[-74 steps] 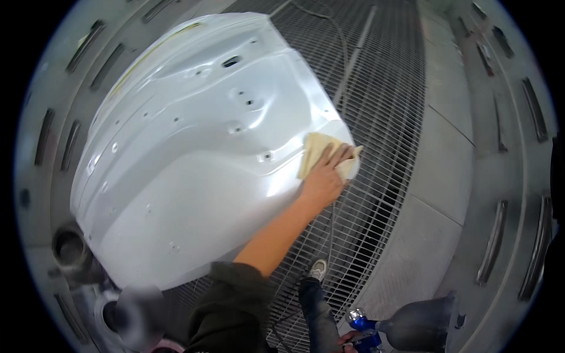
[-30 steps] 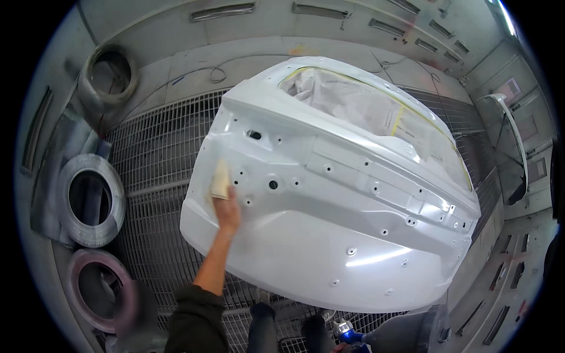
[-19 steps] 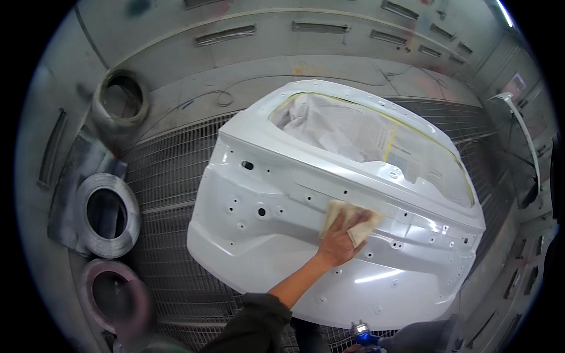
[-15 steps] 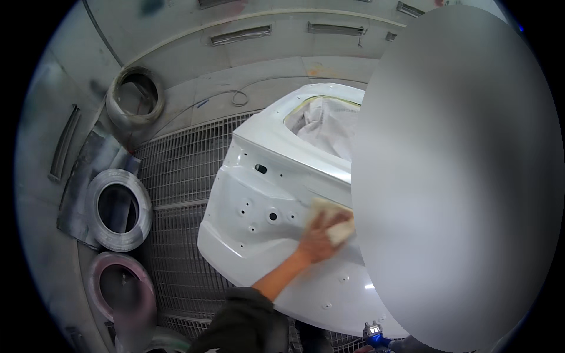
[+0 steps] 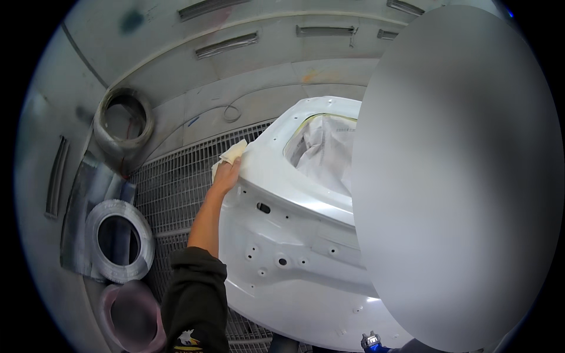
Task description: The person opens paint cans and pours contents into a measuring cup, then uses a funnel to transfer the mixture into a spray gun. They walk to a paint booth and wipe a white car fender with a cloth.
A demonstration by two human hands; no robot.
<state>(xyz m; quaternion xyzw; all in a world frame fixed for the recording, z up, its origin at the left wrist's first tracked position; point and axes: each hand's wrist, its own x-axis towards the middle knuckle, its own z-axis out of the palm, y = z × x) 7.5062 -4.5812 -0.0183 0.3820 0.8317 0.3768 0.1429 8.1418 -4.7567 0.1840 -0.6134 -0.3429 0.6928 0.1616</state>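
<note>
A white car tailgate panel [image 5: 265, 170] lies in front of me, with several holes in its lower part. Its window opening is covered with pale masking sheet [image 5: 326, 153], edged in yellowish tape. My left hand [image 5: 225, 178] reaches to the panel's far left corner, its fingers closed on a folded cream cloth [image 5: 234, 152]. The cloth lies against the panel's edge and partly overhangs it. At the lower edge, a metal fitting with a blue part [image 5: 371, 342] shows beside the panel. My right hand is not visible. A large grey blur hides the panel's right side.
Paint-dusted tires stand along the left: a beige one [image 5: 147, 120], a grey one [image 5: 148, 235] and a pinkish one [image 5: 109, 306]. A dark sheet [image 5: 76, 235] leans behind them. Metal grating [image 5: 176, 185] forms the floor. A thin hose [image 5: 232, 113] loops near the far wall.
My left hand has moved the cloth from the panel's middle, up and left, to its far left corner. The view has shifted, so the panel sits lower.
</note>
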